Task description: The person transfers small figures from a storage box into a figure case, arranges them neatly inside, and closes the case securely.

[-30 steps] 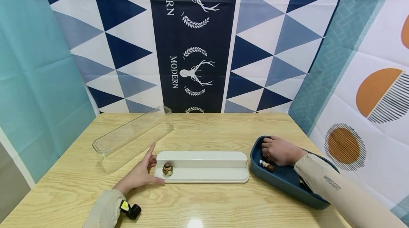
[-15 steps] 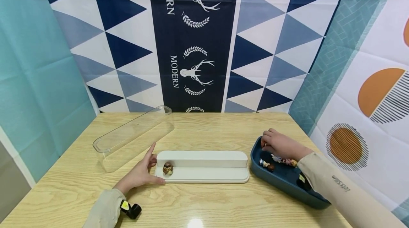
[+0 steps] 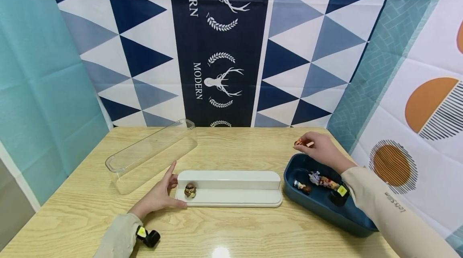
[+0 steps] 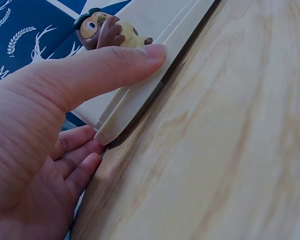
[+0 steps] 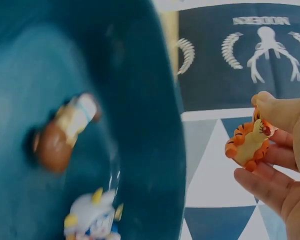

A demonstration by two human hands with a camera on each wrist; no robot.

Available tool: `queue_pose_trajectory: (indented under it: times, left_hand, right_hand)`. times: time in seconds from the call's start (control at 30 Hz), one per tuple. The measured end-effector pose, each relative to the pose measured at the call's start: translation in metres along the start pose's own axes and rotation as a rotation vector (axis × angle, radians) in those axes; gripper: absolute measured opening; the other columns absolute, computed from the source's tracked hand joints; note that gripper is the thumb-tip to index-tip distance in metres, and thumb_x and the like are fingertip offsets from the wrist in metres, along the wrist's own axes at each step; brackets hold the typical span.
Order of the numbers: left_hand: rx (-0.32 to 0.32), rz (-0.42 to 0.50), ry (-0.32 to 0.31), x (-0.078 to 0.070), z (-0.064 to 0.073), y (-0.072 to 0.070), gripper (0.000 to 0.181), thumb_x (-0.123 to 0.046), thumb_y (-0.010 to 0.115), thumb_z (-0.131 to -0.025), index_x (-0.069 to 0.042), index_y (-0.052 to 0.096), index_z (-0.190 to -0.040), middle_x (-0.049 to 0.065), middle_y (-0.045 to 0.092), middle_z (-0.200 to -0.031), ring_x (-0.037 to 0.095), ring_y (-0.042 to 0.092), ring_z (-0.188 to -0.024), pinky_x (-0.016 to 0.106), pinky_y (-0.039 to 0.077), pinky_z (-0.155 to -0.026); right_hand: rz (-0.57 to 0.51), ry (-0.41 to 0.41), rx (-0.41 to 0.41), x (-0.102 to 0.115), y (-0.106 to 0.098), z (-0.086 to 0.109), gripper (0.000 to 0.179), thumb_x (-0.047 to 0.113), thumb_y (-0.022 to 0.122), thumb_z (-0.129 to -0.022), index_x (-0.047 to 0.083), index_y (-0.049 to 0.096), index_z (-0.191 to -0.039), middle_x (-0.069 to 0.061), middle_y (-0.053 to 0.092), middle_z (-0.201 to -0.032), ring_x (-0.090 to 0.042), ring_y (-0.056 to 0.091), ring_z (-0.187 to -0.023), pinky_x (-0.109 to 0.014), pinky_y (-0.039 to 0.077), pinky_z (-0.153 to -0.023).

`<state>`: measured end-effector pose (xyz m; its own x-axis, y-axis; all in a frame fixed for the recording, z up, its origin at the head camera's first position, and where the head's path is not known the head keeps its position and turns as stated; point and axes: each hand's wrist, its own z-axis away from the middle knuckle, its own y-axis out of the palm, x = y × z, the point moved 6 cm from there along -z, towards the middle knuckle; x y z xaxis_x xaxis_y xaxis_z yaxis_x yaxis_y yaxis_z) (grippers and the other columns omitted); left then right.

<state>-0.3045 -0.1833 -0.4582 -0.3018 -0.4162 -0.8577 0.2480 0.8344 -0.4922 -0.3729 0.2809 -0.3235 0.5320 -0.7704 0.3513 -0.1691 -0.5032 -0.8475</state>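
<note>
In the head view my left hand (image 3: 159, 198) rests against the left end of a long white stepped display base (image 3: 231, 197). Its thumb lies straight along the front rim, and the other fingers touch the end, relaxed, as the left wrist view shows. Close to that thumb, a brown owl figurine (image 4: 107, 31) stands on the lower step. Above the far rim of a dark blue bin (image 3: 325, 217), my right hand (image 3: 322, 149) pinches a small orange tiger figurine (image 5: 249, 144) with black stripes between thumb and fingers.
Several figurines lie in the bin, among them a brown-haired one (image 3: 302, 187) and a grey-and-yellow one (image 5: 92, 217). A clear plastic cover (image 3: 152, 155) lies at the back left of the wooden table (image 3: 231, 230). Patterned cloths hang behind and at both sides.
My right hand has risen out of the bin with the tiger figurine and is now above its far rim. More figurines in the bin show. My left hand has stayed put.
</note>
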Motion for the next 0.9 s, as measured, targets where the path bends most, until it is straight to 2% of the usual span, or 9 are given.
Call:
queue_pose_trajectory:
  times: [0.23, 0.33, 0.4, 0.5, 0.7, 0.9]
  left_hand:
    - [-0.004, -0.013, -0.001, -0.002, 0.0, -0.001, 0.138, -0.015, 0.094, -0.069, -0.005, -0.011, -0.158, 0.036, 0.04, -0.142, 0.046, 0.044, -0.129, 0.058, 0.033, -0.112]
    - [0.003, -0.004, 0.002, -0.005, 0.002, -0.001, 0.138, -0.013, 0.093, -0.069, -0.004, -0.012, -0.157, 0.036, 0.04, -0.142, 0.046, 0.043, -0.129, 0.057, 0.034, -0.111]
    - [0.005, 0.007, 0.001, -0.009, 0.002, -0.001, 0.138, -0.011, 0.093, -0.069, -0.002, -0.012, -0.157, 0.036, 0.039, -0.142, 0.046, 0.043, -0.129, 0.057, 0.034, -0.111]
    - [0.008, 0.019, -0.004, -0.012, 0.003, -0.001, 0.137, -0.009, 0.093, -0.068, -0.002, -0.012, -0.157, 0.037, 0.038, -0.142, 0.047, 0.042, -0.13, 0.056, 0.034, -0.112]
    - [0.0, -0.006, 0.005, -0.012, 0.004, -0.002, 0.138, -0.01, 0.093, -0.068, -0.003, -0.011, -0.157, 0.035, 0.042, -0.14, 0.046, 0.045, -0.129, 0.055, 0.035, -0.111]
    - [0.003, -0.006, 0.016, -0.012, 0.004, -0.002, 0.138, -0.01, 0.093, -0.068, -0.003, -0.012, -0.157, 0.033, 0.045, -0.139, 0.044, 0.046, -0.128, 0.056, 0.035, -0.111]
  right_hand:
    - [-0.226, 0.225, -0.018, -0.001, -0.004, -0.003, 0.032, 0.032, 0.07, -0.095, 0.001, 0.069, -0.1, -0.009, 0.071, -0.091, -0.031, 0.067, -0.085, -0.033, 0.059, -0.071]
    - [-0.358, 0.295, -0.022, 0.0, -0.002, -0.005, 0.036, 0.031, 0.068, -0.097, -0.005, 0.067, -0.104, -0.014, 0.071, -0.095, -0.026, 0.069, -0.082, -0.029, 0.061, -0.072]
    - [-0.435, 0.331, -0.029, 0.001, 0.0, -0.006, 0.038, 0.029, 0.067, -0.097, -0.008, 0.066, -0.106, -0.014, 0.07, -0.097, -0.019, 0.07, -0.079, -0.027, 0.061, -0.073]
    - [-0.55, 0.372, -0.031, 0.004, 0.004, -0.008, 0.041, 0.028, 0.067, -0.097, -0.011, 0.064, -0.108, -0.012, 0.07, -0.098, -0.012, 0.07, -0.077, -0.028, 0.061, -0.076]
    - [-0.793, 0.407, 0.0, 0.011, 0.017, -0.012, 0.04, 0.021, 0.066, -0.098, -0.016, 0.06, -0.113, -0.004, 0.068, -0.094, -0.01, 0.069, -0.082, -0.033, 0.06, -0.08]
    - [-0.971, 0.445, 0.04, 0.026, 0.032, -0.011, 0.018, 0.014, 0.063, -0.1, -0.002, 0.07, -0.099, -0.001, 0.069, -0.091, -0.011, 0.067, -0.082, -0.031, 0.061, -0.078]
